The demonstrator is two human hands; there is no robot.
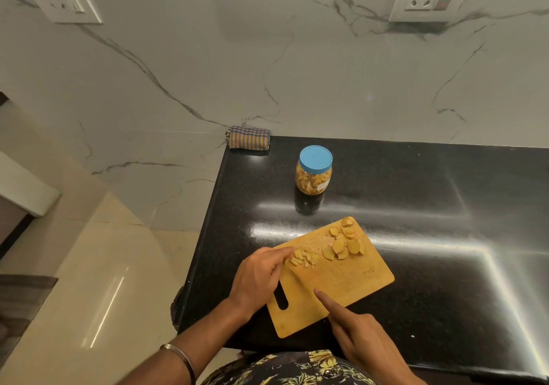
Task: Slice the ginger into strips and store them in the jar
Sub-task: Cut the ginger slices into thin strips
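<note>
We see a wooden cutting board [350, 283] lying at an angle on the near left part of a black countertop [430, 206], its handle slot toward the near left corner. On the far right end of the board lie flat ginger slices [344, 242], some overlapping. Just left of them, near the board's left edge, sits a small heap of ginger strips [304, 258].

The left hand [258, 280] rests over the board's left edge, its fingers reaching to the strips and touching them; we cannot tell whether they pinch any or merely press on the heap. The right hand [359, 334] comes in from the near side with its forefinger laid straight along the back of a knife [303, 277], whose thin blade runs toward the strips; the remaining fingers curl under, around the handle, which is hidden.

Farther back on the counter, well apart from the board, stands a clear jar [314, 173] with a blue lid [315, 159] on it, filled with yellowish strips. A folded checked cloth [249, 138] lies at the far left corner, against the marble wall [267, 58].
</note>
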